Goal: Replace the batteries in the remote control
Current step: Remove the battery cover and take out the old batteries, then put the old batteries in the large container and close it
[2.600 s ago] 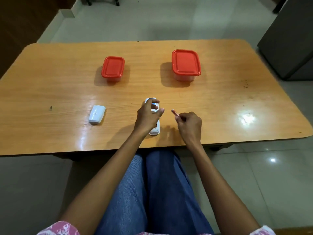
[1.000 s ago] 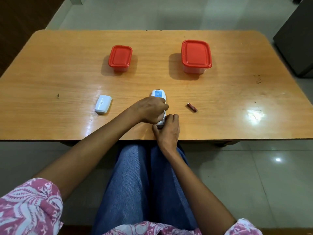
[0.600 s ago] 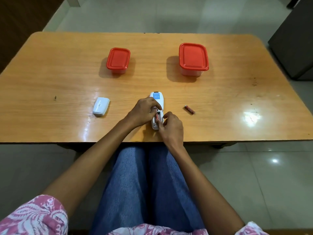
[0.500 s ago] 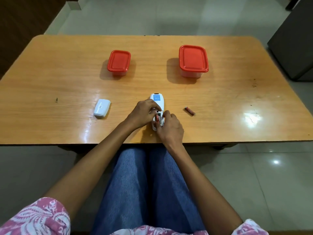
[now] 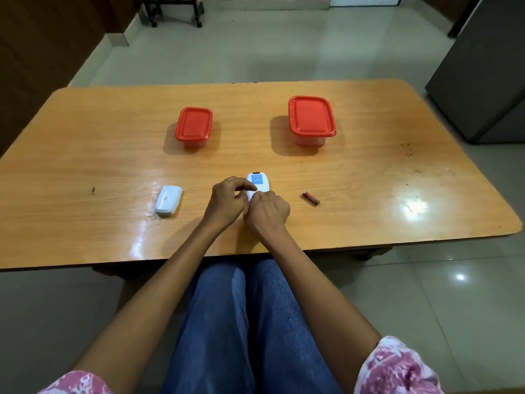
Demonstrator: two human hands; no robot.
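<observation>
The white remote control (image 5: 258,182) lies face down near the table's front edge, and only its far end with a blue label shows. My left hand (image 5: 227,203) grips its left side with curled fingers. My right hand (image 5: 268,211) curls over its lower part and covers the battery compartment, hiding what the fingertips touch. A red battery (image 5: 311,197) lies loose on the table to the right of my hands. To the left lies the white battery cover (image 5: 168,204).
Two lidded red containers stand farther back on the wooden table (image 5: 397,155): a small container (image 5: 194,127) on the left and a larger container (image 5: 311,118) on the right. A grey cabinet (image 5: 483,66) stands past the table's right end.
The right hand laid one red battery on the table, then returned to the remote's compartment, where a second red battery showed. It has now slid up and covers the compartment. The camera tilted up.
</observation>
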